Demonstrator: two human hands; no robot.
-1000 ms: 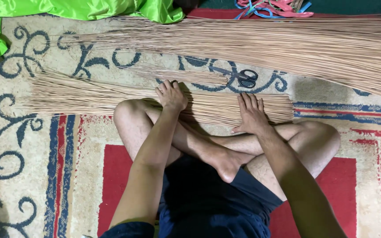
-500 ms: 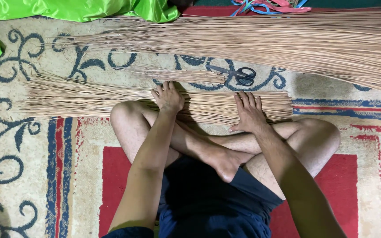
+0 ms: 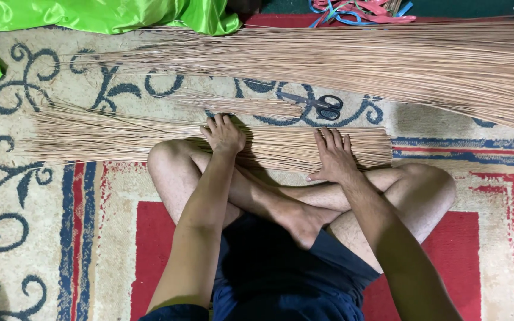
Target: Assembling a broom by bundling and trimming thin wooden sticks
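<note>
Both hands are down on the near bundle of thin tan broom sticks [image 3: 150, 134], which lies flat across the patterned cream, blue and red carpet [image 3: 43, 238], just beyond the person's crossed bare legs [image 3: 269, 196]. The left hand [image 3: 224, 134] rests palm-down on the middle of that bundle, fingers together and flat, gripping nothing. The right hand [image 3: 331, 156] presses on the bundle's blunt, squared end, fingers spread wide, thumb out to the side, nothing held. Just beyond the bundle sits a smaller loose tuft of sticks [image 3: 239, 106], and past that tuft's end a pair of black-handled scissors [image 3: 319, 106] lies flat on the carpet. Further out from the bundle, a much larger sheaf of long tan sticks [image 3: 358, 56] stretches right across the view. A bright green shiny cloth [image 3: 90, 15] is bunched well beyond the bundle's feathery tips, and tangled red and blue strips [image 3: 358, 9] lie past the big sheaf
</note>
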